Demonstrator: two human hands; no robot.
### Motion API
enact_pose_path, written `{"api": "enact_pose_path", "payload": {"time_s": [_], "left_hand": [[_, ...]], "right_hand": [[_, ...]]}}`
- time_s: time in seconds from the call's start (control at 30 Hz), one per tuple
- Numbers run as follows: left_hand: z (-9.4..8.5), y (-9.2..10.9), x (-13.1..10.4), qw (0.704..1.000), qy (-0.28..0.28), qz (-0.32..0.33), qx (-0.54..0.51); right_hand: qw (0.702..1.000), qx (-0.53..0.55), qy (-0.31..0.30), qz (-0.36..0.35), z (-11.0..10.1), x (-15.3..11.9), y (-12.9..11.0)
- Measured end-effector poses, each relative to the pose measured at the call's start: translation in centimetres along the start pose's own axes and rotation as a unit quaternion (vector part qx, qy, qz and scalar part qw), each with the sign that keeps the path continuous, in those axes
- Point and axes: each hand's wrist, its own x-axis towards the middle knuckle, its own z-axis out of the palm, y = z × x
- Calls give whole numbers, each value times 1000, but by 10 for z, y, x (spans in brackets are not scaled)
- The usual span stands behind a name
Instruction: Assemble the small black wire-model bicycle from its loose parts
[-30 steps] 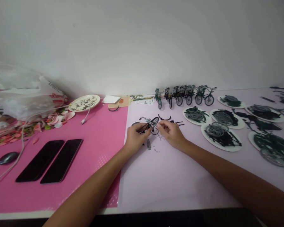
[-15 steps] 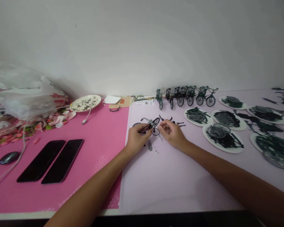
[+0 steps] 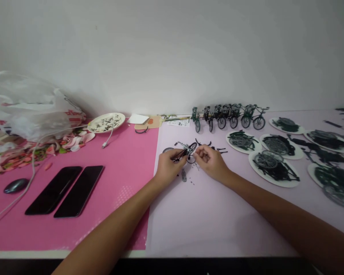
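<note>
**Toy bike (image 3: pixel 192 148) in your left hand (image 3: pixel 171 168), with lots of things around it**

Your left grip is closed on the toy bike, near the middle of the table (image 3: pixel 123 156). Your right hand (image 3: pixel 212 163) is just beside its wheel, fingertips bunched. You cannot tell if that grip pinches something small.

Close to you, a grey part (image 3: pixel 184 175) and some tiny bits (image 3: pixel 192 180) lie just below the bike. Black parts (image 3: pixel 219 149) lie right behind your right hand. Farther back, a row of toy bikes (image 3: pixel 233 121) stands up near the wall (image 3: pixel 172 57). To the right, white plates (image 3: pixel 289 184) full of bike parts crowd that side.

To the left are two black phones (image 3: pixel 79 191), a dark mouse (image 3: pixel 16 185) and a white cord (image 3: pixel 32 170). Behind them sit flower petals (image 3: pixel 18 159), a plastic bag (image 3: pixel 46 114) and a dish (image 3: pixel 122 121) of pale bits.

The pink top meets the pale purple sheet (image 3: pixel 218 221) under your left arm. You have bare sheet between your arms, all the way to the front edge. There is a pink gap between the phones and your left arm too. The wall closes off the back.
</note>
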Motion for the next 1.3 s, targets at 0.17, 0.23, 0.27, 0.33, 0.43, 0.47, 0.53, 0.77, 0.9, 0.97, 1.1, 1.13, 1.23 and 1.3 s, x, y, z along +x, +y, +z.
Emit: {"api": "enact_pose_path", "payload": {"time_s": [0.17, 0.23, 0.27, 0.33, 0.43, 0.47, 0.53, 0.77, 0.9, 0.97, 1.1, 1.13, 1.23, 1.3], "left_hand": [[0, -2, 0, 1000, 4, 6, -4], [0, -2, 0, 1000, 3, 6, -3], [0, -1, 0, 1000, 4, 5, -2], [0, 0, 0, 1000, 6, 3, 1], [-1, 1, 0, 1000, 6, 1, 4], [-1, 1, 1, 1000, 5, 2, 4], [-1, 0, 1, 1000, 4, 4, 3], [-2, 0, 1, 1000, 1, 12, 17], [-3, 0, 1, 1000, 0, 21, 17], [-3, 0, 1, 1000, 1, 24, 19], [-3, 0, 1, 999, -5, 32, 18], [-3, -1, 1, 999, -5, 34, 21], [-3, -2, 1, 999, 1, 39, 33], [-3, -4, 1, 998, 5, 45, 36]], "right_hand": [[1000, -5, -19, -7, -1, 0, 0], [1000, -8, -29, -4, -2, 0, -1], [1000, -6, -31, -2, -2, 1, -2], [1000, 1, -25, 4, -2, 1, -3], [1000, 2, -7, 7, 0, 1, -4], [1000, 0, -3, 5, 0, 1, -4], [1000, 1, -11, 0, 0, 1, -3], [999, -10, -45, 4, -3, 2, -5], [1000, -7, -19, -3, -1, 3, -4], [1000, -12, -10, -9, 0, 3, -3], [999, -14, -37, -6, 0, 4, -2], [999, -16, -44, -5, -1, 4, -2], [999, -19, -51, -4, -1, 4, -2], [999, -19, -41, -6, -1, 4, -1]]}}
